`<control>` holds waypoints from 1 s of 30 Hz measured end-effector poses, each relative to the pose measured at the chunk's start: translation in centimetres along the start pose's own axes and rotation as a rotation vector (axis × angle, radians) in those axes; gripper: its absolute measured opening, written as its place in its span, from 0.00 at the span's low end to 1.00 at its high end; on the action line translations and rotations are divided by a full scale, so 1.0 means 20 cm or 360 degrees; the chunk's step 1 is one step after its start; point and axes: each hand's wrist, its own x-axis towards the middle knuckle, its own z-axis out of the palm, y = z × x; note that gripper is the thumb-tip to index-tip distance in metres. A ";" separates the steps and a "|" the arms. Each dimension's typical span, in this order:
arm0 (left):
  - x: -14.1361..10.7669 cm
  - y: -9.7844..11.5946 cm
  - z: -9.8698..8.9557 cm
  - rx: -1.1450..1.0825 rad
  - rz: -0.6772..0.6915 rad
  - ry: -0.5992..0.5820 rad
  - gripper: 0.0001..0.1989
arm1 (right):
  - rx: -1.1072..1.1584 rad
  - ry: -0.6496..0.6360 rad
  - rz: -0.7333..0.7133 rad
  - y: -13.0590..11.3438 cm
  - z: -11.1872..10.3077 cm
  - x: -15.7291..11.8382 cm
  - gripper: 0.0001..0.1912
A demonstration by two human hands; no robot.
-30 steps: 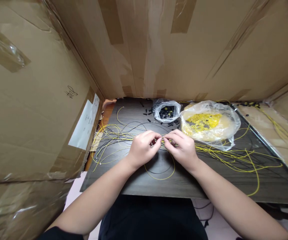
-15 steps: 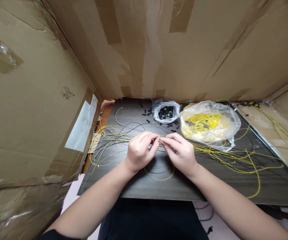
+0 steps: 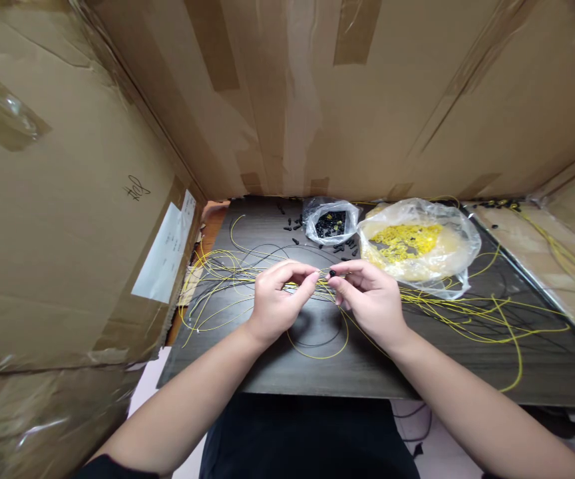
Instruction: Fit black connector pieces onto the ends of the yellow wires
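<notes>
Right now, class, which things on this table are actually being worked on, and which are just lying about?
In hand:
left hand pinching a thin yellow wire
right hand pinching a small black piece

Lying about:
bag of black pieces
bag of yellow pieces
loose yellow wires
cardboard walls

black piece point(image 3: 333, 273) at fingertips too small to identify
</notes>
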 end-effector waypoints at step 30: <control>0.00 0.02 0.00 0.0073 0.0202 -0.0084 0.01 | -0.0069 -0.0035 -0.0021 -0.01 0.00 0.00 0.11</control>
